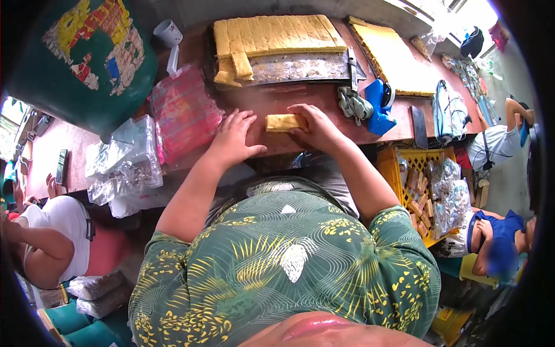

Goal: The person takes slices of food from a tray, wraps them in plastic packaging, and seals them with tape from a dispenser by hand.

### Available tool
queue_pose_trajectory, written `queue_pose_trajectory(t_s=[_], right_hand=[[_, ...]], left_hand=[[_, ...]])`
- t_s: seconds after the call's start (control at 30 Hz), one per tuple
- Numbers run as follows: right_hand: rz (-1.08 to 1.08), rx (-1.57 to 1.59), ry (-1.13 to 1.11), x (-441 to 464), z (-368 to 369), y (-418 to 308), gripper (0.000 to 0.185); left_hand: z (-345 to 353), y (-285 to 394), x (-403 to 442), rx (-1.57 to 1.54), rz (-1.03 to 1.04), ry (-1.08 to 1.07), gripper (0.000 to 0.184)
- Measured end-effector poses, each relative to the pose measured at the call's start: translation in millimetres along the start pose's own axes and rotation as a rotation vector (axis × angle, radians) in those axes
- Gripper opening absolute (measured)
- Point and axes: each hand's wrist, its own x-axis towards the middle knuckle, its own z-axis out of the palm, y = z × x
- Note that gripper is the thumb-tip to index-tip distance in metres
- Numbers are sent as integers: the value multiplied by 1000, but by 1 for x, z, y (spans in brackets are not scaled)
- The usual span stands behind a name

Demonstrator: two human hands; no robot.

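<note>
So the bar (pixel 282 122) is lying flat on the table (pixel 277 96), right between the two hands, with its long side running left to right. The right hand (pixel 319 128) is holding its right end: the fingers are bending around the far side and the thumb is pressing in at the near side, so they're closing on it. Can't tell how hard they're squeezing. The bar's left end is sticking out free of those fingers.

The left hand (pixel 232 139) is resting palm-down just left of the bar. Its fingers are pointing forward, pretty close together, while the thumb is spreading away from them toward the bar without touching it, so that hand isn't gripping anything.

Past the hands, a scored yellow slab (pixel 277 36) is sitting on a tray (pixel 298 68), a few cut pieces (pixel 241 66) lying at its near left corner. A second slab (pixel 399 58) is sitting off to the right, and a cloth (pixel 355 106) is lying crumpled nearer in. Over left, a pink sheet (pixel 184 113) is lying beside some clear bags (pixel 122 155).
</note>
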Motion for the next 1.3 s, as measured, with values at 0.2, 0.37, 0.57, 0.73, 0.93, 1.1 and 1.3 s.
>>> queue_pose_trajectory(t_s=[0.2,0.37,0.57,0.73,0.93,1.1,1.3], right_hand=[[23,9,-115,1,3,16,57],[-50,-169,90,-8,3,1,58],[-279,-319,-24,-74,7,-12,59],[-304,-254,39,-73,12,-6,24],[-263,-204,-31,-86,-10,-26,16],[-237,-217,2,-66,-29,-34,13],[-235,-460,178,-21,-49,-53,15]], left_hand=[[-4,2,0,-1,-7,-22,93],[2,-3,1,-3,-1,-28,93],[3,-11,21,-236,150,251,61],[-5,7,74,-393,230,305,28],[9,10,90,-110,55,337,25],[-4,23,91,18,72,142,23],[-51,61,76,-670,227,-174,20]])
